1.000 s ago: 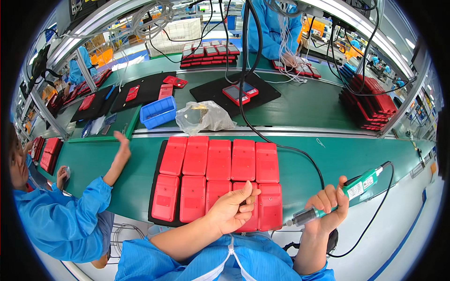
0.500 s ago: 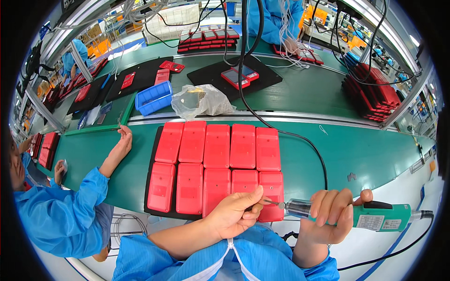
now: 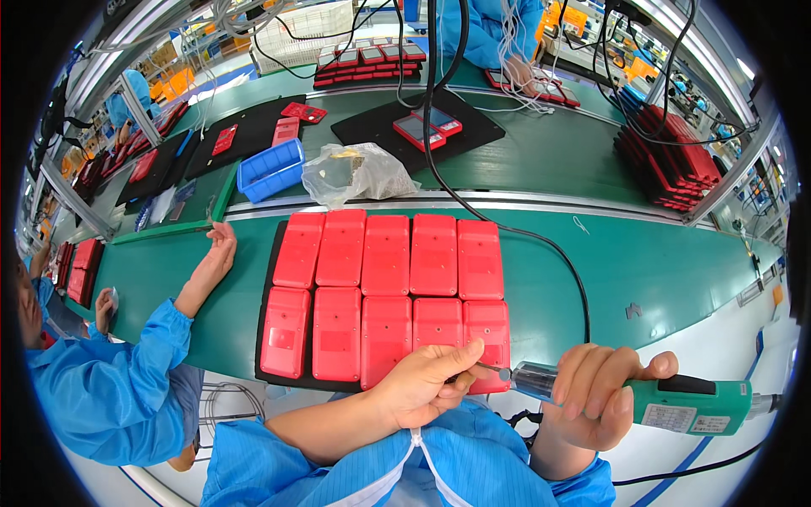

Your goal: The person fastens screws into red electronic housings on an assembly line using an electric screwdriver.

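My right hand [image 3: 596, 393] is wrapped round a green electric screwdriver [image 3: 688, 406] with a clear nose, lying almost level and pointing left. In front of the nose, my left hand [image 3: 427, 384] pinches a thin metal rod [image 3: 488, 367] between thumb and fingers; it looks like the screwdriver's bit. Whatever else sits inside the left fingers is hidden. Both hands hover over the near edge of two rows of red plastic cases [image 3: 387, 253], laid backs up on a black mat [image 3: 272, 262]. My left hand partly covers the cases at the near right.
A blue bin [image 3: 270, 171] and a clear plastic bag [image 3: 359, 176] lie beyond the cases. A black cable [image 3: 549, 245] crosses the green bench [image 3: 608, 279]. At left, a co-worker's hand [image 3: 211, 262] rests near a green-edged tray. Stacked red cases [image 3: 667, 160] stand at far right.
The view has shifted slightly, so the cases sit a little higher in it. The screwdriver's rear end has tipped lower. Both hands keep their grip.
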`<control>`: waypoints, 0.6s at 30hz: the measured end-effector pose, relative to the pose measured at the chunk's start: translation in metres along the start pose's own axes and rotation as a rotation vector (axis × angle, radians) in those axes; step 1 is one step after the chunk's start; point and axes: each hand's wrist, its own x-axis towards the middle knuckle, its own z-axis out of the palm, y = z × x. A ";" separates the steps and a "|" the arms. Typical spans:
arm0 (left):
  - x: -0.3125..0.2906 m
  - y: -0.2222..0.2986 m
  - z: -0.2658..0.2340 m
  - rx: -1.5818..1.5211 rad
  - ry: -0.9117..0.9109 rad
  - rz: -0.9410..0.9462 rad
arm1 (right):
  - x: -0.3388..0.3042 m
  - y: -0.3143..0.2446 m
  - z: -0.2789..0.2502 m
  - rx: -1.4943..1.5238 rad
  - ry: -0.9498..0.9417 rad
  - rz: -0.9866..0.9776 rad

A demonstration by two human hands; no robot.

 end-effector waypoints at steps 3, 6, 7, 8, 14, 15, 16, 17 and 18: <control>0.002 -0.003 -0.002 0.066 -0.036 -0.015 | 0.001 -0.001 0.000 -0.015 -0.034 0.028; -0.005 -0.009 0.000 -0.013 -0.093 -0.004 | 0.001 -0.004 -0.004 -0.043 -0.077 0.004; -0.008 -0.010 -0.003 -0.024 -0.099 -0.009 | 0.002 -0.005 -0.007 -0.102 -0.061 -0.019; -0.013 -0.012 -0.007 -0.031 -0.070 -0.088 | 0.002 -0.006 -0.011 -0.161 -0.046 -0.042; 0.000 -0.051 -0.017 -0.020 -0.154 -0.280 | -0.001 0.008 -0.028 -0.156 -0.259 0.020; 0.005 -0.054 -0.017 -0.125 -0.082 -0.270 | -0.003 0.010 -0.027 -0.200 -0.265 0.028; 0.009 -0.054 -0.016 -0.229 -0.010 -0.264 | -0.005 0.012 -0.026 -0.246 -0.269 0.036; 0.011 -0.056 -0.016 -0.297 0.011 -0.242 | -0.004 0.014 -0.025 -0.262 -0.280 0.042; 0.011 -0.057 -0.015 -0.305 0.011 -0.244 | -0.005 0.014 -0.024 -0.263 -0.283 0.050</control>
